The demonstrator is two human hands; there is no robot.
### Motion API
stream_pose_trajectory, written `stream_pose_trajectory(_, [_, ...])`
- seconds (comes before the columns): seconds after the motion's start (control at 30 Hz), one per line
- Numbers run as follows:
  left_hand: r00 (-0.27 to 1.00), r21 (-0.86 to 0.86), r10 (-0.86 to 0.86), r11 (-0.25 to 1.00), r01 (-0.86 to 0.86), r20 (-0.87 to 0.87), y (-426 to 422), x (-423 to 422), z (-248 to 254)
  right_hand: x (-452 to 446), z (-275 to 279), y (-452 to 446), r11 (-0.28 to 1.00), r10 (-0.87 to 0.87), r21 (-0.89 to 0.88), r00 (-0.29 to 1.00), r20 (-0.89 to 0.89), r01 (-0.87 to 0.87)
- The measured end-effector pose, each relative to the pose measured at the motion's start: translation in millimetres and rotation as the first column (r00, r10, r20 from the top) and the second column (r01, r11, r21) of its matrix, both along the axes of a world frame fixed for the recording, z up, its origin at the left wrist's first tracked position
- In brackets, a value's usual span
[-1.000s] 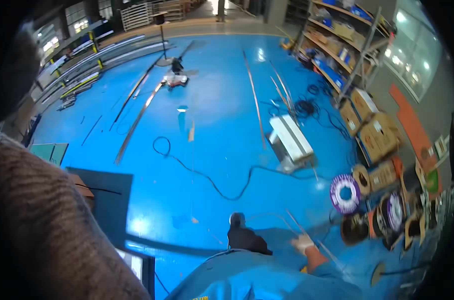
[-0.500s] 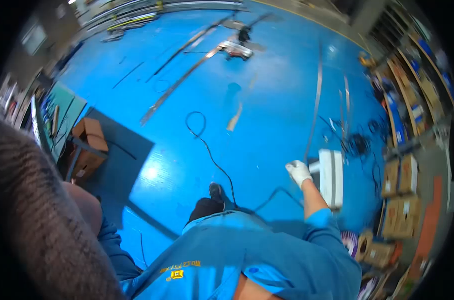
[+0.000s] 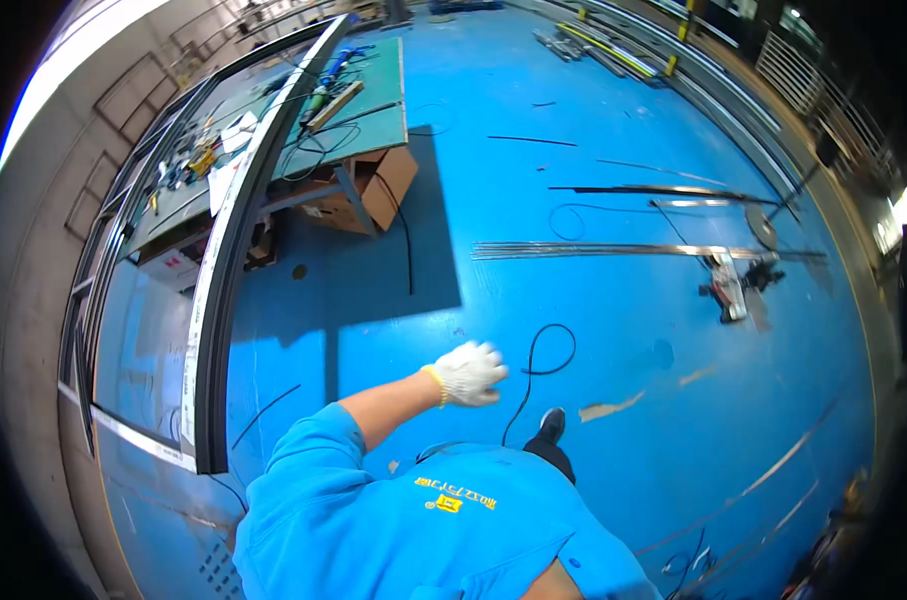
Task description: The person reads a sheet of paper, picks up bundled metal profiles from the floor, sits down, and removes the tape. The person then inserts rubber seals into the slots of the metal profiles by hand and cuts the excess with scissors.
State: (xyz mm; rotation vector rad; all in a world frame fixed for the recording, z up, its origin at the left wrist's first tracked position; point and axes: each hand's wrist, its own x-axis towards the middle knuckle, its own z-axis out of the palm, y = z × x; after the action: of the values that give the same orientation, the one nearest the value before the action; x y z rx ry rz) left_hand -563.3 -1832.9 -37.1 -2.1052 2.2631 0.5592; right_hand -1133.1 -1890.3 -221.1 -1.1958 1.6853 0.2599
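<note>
Reading the blue jacket (image 3: 373, 525) first, I made out yellow characters and a yellow emblem (image 3: 449, 504) on it, with a small registered mark alongside; the characters sat upside down to my camera and were too small to decipher. A white carton (image 3: 173, 268) under the green workbench (image 3: 381, 75) carried a red mark I could not read.

Since half a second earlier, my view had swung to the left: the tall dark frame (image 3: 225, 330) had come in, and the shelving and the brown fuzzy shape had gone. The gloved right hand had left the picture, so I could not tell its state. The left hand (image 3: 470, 375), in a white glove, had appeared with loosely spread fingers, holding nothing. Nearest it in view, the looped black cable (image 3: 574, 347) lay on the blue floor (image 3: 623, 310).
</note>
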Motion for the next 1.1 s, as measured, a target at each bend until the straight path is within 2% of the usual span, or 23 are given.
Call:
stream_pose_trajectory(0.03, [0.986,0.139,0.147,0.981,-0.135,-0.078,6.9,9.2,-28.6,5.7,-7.3,-26.7,1.0,0.009,0.026,1.0,-0.012,-0.008])
stream_pose_trajectory(0.1, [0.842,0.254,0.51,0.85,-0.462,-0.177,31.4,37.2,-87.1,15.9,-15.0,-90.5,0.999,0.04,0.023,0.999,-0.017,-0.039])
stream_pose_trajectory(0.13, [0.679,0.441,0.731,0.633,-0.636,-0.07,43.1,47.6,-83.7,24.9,-16.5,-129.8,0.998,0.057,0.007,0.998,-0.008,-0.057])
stream_pose_trajectory(0.17, [0.471,0.424,0.882,0.424,-0.8,0.006,70.8,53.4,-106.4,37.5,-23.0,-180.0,0.995,0.082,-0.055,0.997,0.015,-0.081])
stream_pose_trajectory(0.23, [0.19,0.419,0.981,0.158,-0.894,0.035,114.3,63.2,-116.8,82.3,-28.7,-281.9,0.976,0.123,-0.187,0.99,0.063,-0.11])
stream_pose_trajectory(0.27, [0.109,0.336,0.994,0.096,-0.937,0.021,144.8,73.4,-150.8,111.5,-41.3,-341.1,0.957,0.152,-0.263,0.983,0.1,-0.121])
stream_pose_trajectory(0.33, [-0.088,0.304,0.996,-0.082,-0.949,-0.006,151.0,80.4,-143.7,178.8,-60.1,-461.2,0.708,0.421,-0.648,0.904,0.068,-0.281])
stream_pose_trajectory(0.37, [-0.15,0.275,0.986,-0.126,-0.953,-0.066,148.5,79.1,-143.5,246.4,23.3,-484.4,0.788,0.443,-0.527,0.887,0.129,-0.317])
stream_pose_trajectory(0.4, [-0.211,0.247,0.968,-0.174,-0.953,-0.133,143.6,80.7,-143.7,291.2,41.3,-524.4,0.762,0.463,-0.529,0.885,0.043,-0.373])
stream_pose_trajectory(0.43, [0.025,0.187,0.999,0.033,-0.982,-0.046,150.6,83.8,-177.9,337.4,54.8,-542.5,0.56,0.542,-0.765,0.839,0.048,-0.318])
stream_pose_trajectory(0.47, [0.255,0.144,0.965,0.245,-0.959,0.058,156.4,88.7,-210.7,386.0,80.6,-554.8,0.535,0.573,-0.769,0.819,0.027,-0.349])
stream_pose_trajectory(0.53, [0.217,0.304,0.976,0.211,-0.929,-0.014,118.9,93.9,-233.6,471.3,130.0,-553.6,0.493,0.641,-0.774,0.767,0.014,-0.397])
stream_pose_trajectory(0.6, [0.073,0.48,0.996,0.09,-0.873,-0.054,62.7,114.6,-254.6,538.8,130.2,-546.9,0.433,0.735,-0.763,0.678,-0.008,-0.48])
stream_pose_trajectory(0.63, [0.067,0.524,0.994,0.1,-0.846,-0.081,28.5,129.5,-236.4,568.7,121.0,-544.6,0.394,0.787,-0.742,0.616,-0.032,-0.543])
stream_pose_trajectory(0.7, [0.066,0.578,0.993,0.113,-0.808,-0.101,-28.1,177.1,-206.7,610.2,95.6,-533.6,0.356,0.876,-0.566,0.477,-0.076,-0.744])
stream_pose_trajectory(0.77, [0.124,0.533,0.974,0.209,-0.82,-0.19,-71.8,241.7,-193.1,645.4,81.2,-534.0,0.156,0.971,-0.219,0.19,-0.144,-0.963])
stream_pose_trajectory(0.87, [0.182,0.474,0.964,0.255,-0.843,-0.195,-139.1,353.3,-151.8,678.1,82.0,-546.2,0.256,0.958,-0.168,0.274,-0.091,-0.952])
stream_pose_trajectory(0.9, [0.203,0.475,0.961,0.269,-0.838,-0.186,-160.1,388.8,-134.8,689.7,87.0,-553.8,0.339,0.929,-0.18,0.359,-0.089,-0.923])
stream_pose_trajectory(0.97, [0.398,0.326,0.895,0.444,-0.835,-0.2,-215.7,461.5,-109.4,711.3,95.2,-577.4,0.497,0.849,-0.205,0.522,-0.089,-0.843])
stream_pose_trajectory(1.0, [0.479,0.232,0.848,0.525,-0.819,-0.228,-242.8,496.1,-118.3,720.0,94.6,-592.7,0.562,0.798,-0.239,0.595,-0.095,-0.792])
stream_pose_trajectory(1.03, [0.531,0.142,0.812,0.571,-0.809,-0.242,-261.2,526.1,-126.1,731.8,91.2,-609.7,0.598,0.764,-0.266,0.638,-0.094,-0.756])
stream_pose_trajectory(1.07, [0.612,0.085,0.748,0.649,-0.756,-0.257,-297.0,549.7,-102.6,740.8,84.7,-629.5,0.605,0.758,-0.255,0.644,-0.105,-0.754])
stream_pose_trajectory(1.1, [0.563,0.151,0.783,0.61,-0.778,-0.264,-332.7,567.9,-77.2,752.4,75.6,-654.0,0.583,0.776,-0.248,0.621,-0.113,-0.774])
